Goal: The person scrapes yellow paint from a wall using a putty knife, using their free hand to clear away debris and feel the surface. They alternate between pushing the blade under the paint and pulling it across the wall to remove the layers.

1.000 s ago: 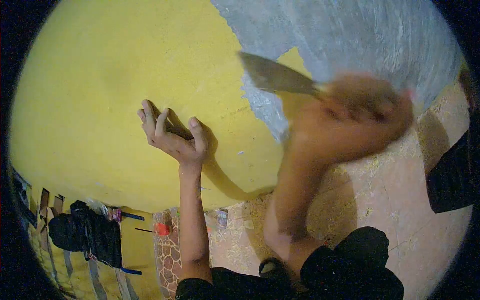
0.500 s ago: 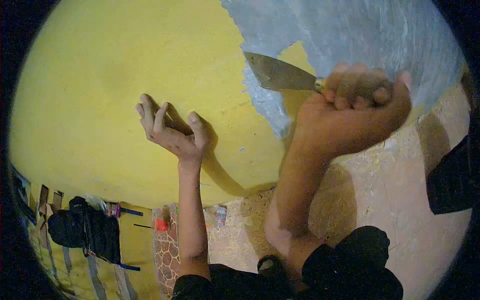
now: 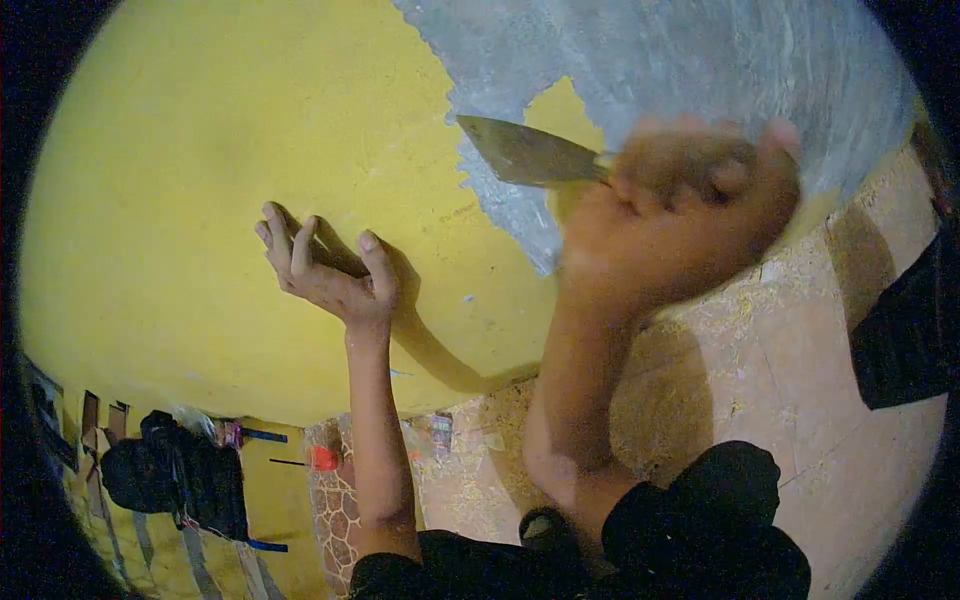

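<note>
My right hand point(image 3: 690, 200), blurred by motion, is wrapped round the handle of a putty knife point(image 3: 530, 155). The blade points left and lies over the ragged border between yellow paint and a bare grey patch point(image 3: 720, 60) on the wall. Just above the blade's inner end, a small tongue of yellow paint point(image 3: 567, 105) juts into the grey. My left hand point(image 3: 330, 275) rests against the yellow wall point(image 3: 230, 150), fingers spread and slightly bent, holding nothing. Its shadow falls on the wall to the right.
Yellow flakes are scattered over the tiled floor point(image 3: 770, 370) below the wall. At lower left hang dark clothes point(image 3: 180, 475), near a red object point(image 3: 322, 458). A black item point(image 3: 905, 330) is at the right edge. My shoe point(image 3: 543, 528) shows at the bottom.
The putty knife and my right hand have shifted left and slightly down in the view. The wall's grey patch and my left hand have also shifted left in the picture.
</note>
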Motion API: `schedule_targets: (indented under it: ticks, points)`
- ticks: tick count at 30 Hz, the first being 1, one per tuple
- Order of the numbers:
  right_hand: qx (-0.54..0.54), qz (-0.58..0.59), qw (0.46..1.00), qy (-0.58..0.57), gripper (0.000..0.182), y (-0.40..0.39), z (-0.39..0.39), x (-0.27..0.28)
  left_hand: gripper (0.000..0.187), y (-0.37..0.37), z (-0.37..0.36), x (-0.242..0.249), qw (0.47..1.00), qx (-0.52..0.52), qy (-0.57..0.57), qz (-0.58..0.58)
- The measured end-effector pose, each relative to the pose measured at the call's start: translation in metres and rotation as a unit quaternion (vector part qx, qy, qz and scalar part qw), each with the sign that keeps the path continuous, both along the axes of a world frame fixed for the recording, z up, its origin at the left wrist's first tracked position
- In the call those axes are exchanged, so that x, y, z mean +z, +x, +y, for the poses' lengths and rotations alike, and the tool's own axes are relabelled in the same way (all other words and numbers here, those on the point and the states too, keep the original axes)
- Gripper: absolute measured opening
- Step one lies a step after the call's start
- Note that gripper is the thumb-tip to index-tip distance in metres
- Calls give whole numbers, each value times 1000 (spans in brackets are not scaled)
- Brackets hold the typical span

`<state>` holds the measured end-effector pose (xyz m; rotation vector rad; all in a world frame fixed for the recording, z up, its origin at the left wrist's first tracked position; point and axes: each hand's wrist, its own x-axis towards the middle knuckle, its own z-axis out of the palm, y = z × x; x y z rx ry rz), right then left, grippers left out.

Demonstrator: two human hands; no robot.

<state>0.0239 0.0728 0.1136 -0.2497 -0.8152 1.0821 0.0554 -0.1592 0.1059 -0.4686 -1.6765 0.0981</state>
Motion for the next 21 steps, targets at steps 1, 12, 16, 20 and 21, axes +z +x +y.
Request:
schedule_targets:
  ticks: [1, 12, 16, 20, 21]
  points:
    - [-30, -19, 999, 14, 33, 10, 9, -11, 47, -1, 0, 0, 1000, -8, 0, 0]
    - [408, 206, 887, -73, 36, 31, 2, 12, 47, 1, -1, -1, 1000, 1, 17, 5]
    - [520, 290, 793, -127, 38, 43, 16, 7, 47, -3, -1, -1, 1000, -11, 4, 14]
    - [536, 332, 762, -148, 37, 46, 23, 3, 47, 0, 0, -4, 1000, -6, 22, 6]
    - [538, 345, 755, -147, 37, 46, 25, 2, 46, 1, 1, -3, 1000, -6, 14, 0]
